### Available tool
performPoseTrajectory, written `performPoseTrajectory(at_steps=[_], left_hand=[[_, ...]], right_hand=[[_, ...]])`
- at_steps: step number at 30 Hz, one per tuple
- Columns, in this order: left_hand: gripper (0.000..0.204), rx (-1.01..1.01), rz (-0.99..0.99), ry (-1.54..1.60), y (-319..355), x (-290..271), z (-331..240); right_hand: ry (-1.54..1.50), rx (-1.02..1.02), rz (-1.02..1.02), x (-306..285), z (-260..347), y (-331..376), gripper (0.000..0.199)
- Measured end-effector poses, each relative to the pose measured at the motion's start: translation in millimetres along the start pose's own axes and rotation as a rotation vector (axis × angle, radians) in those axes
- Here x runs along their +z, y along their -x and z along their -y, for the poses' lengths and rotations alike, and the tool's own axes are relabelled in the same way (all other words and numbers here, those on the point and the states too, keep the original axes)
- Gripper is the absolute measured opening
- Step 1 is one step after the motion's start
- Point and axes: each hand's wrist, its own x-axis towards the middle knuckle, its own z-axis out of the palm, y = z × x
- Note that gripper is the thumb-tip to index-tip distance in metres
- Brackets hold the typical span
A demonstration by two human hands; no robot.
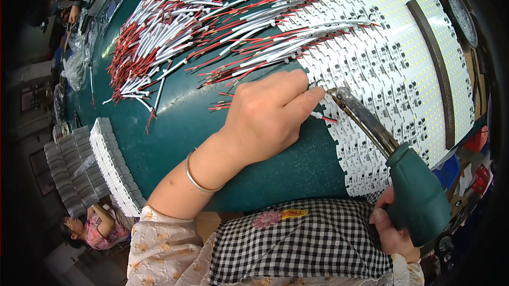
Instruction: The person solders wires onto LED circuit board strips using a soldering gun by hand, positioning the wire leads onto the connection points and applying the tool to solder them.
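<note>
My right hand point(391, 230) grips the dark green handle of a soldering gun point(419, 193). Its tip meets the edge of a white LED circuit board near my left fingertips. My left hand point(273, 111) is closed in a pinch on a wire there, most of which the fingers cover; a red and white end point(324, 118) shows below them. Rows of overlapping LED boards point(371, 121), dotted with yellow LEDs, lie under the tip. Across the far boards rest white-sleeved wires point(297, 45) with red and black ends.
A big pile of white-sleeved wires point(159, 42) covers the far left of the green table point(275, 180). A dark bar point(438, 68) lies across the boards, with a round dish point(460, 15) beyond. Stacked boards point(114, 166) stand left. Two other people point(101, 227) are at the left.
</note>
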Motion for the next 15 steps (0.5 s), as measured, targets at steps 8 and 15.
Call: performPoseTrajectory(at_steps=[8, 15], left_hand=[[0.038, 0.031, 0.008, -0.052, 2, -2, -3], [0.038, 0.019, 0.018, -0.031, -2, -2, -2]], right_hand=[[-0.225, 0.147, -0.151, -3, -20, 8, 0.035], [-0.306, 0.089, -0.238, -5, -6, 3, 0.054]])
